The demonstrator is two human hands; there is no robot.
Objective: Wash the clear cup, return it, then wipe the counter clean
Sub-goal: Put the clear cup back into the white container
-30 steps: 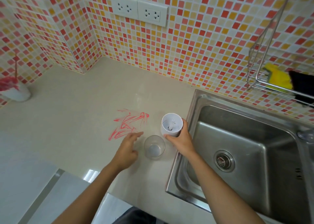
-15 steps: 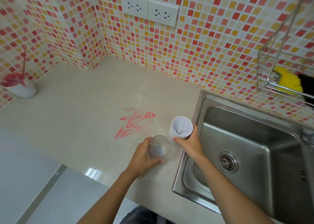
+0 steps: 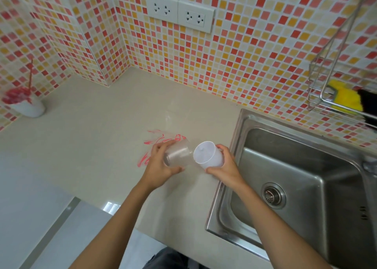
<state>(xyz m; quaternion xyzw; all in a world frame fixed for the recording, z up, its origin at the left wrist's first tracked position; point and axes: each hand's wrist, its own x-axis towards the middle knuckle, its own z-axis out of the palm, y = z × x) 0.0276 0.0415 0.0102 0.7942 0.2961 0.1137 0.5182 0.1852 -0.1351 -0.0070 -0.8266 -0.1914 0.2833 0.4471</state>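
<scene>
Bright, even light all round, shadows faint and soft. A small glare patch sits on the bench (image 3: 112,207) front edge. Tile lines bow at the wide-angle edges, and the left tiles smear with blur.

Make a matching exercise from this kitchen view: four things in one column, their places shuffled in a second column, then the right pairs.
Things:
1. Clear plastic cup
2. White opaque plastic cup
3. Yellow sponge
4. Red smeared marks

Places:
A. In the wire rack on the tiled wall
B. Tilted in the left hand
C. On the beige counter, behind the cups
D. Held in the right hand, beside the steel sink

Pairs: 1-B, 2-D, 3-A, 4-C
</scene>
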